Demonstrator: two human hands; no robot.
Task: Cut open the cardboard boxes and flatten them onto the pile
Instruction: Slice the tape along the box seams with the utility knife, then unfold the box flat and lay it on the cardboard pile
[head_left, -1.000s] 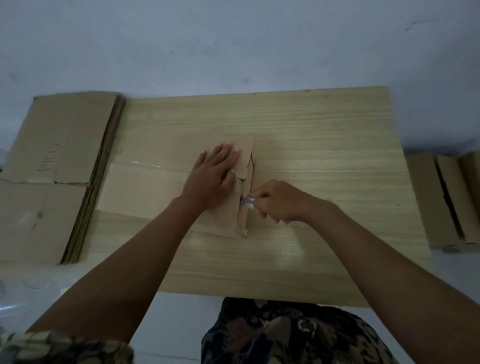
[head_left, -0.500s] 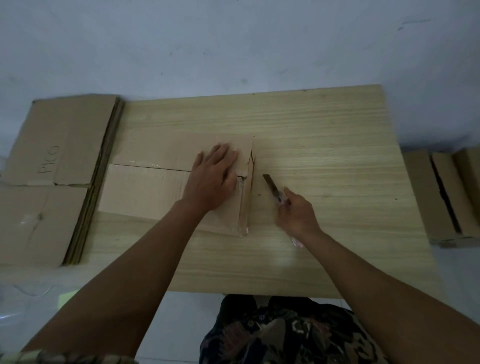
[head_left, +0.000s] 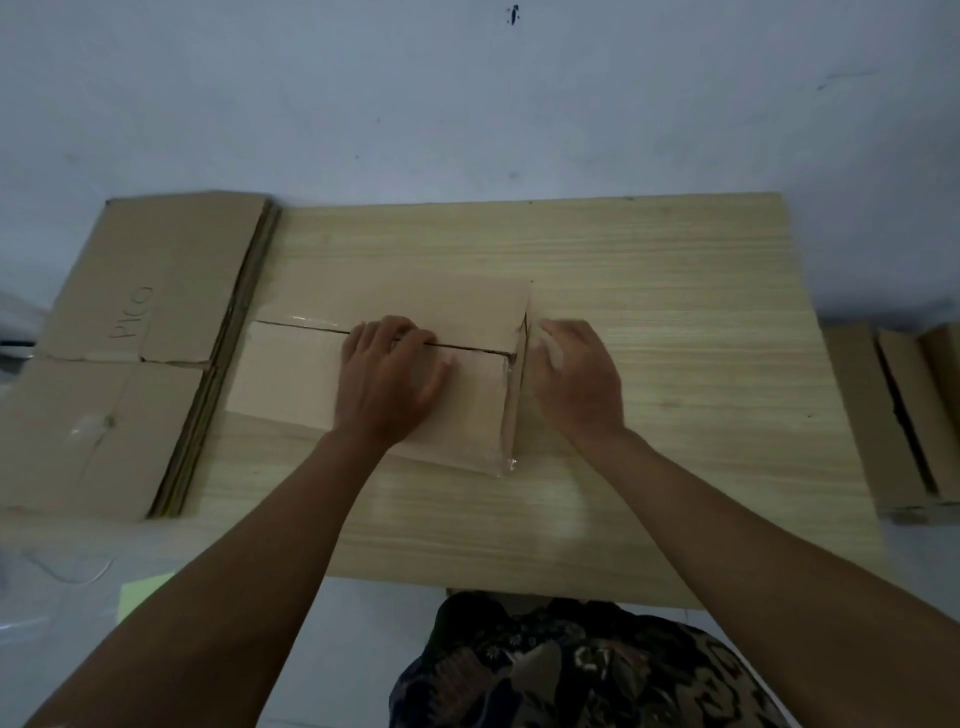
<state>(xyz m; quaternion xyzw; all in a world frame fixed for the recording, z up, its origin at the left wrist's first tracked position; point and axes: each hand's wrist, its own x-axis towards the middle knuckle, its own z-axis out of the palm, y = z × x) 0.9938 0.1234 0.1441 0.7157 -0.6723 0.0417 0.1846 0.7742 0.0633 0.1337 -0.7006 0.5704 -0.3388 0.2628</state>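
The left hand (head_left: 387, 379) curls its fingertips into the slit seam on top of the box (head_left: 291, 374). The right hand (head_left: 576, 376), fingers loose and empty, sits just beside the box's right end on the table (head_left: 675, 338).

Home packing spot: low wood board (head_left: 649, 291) on floor, flattened cardboard pile (head_left: 130, 332).

Tan cardboard box (head_left: 363, 312), pale wood-grain tabletop (head_left: 649, 312), dark floral-patterned garment (head_left: 571, 670), grey-white wall (head_left: 467, 104).
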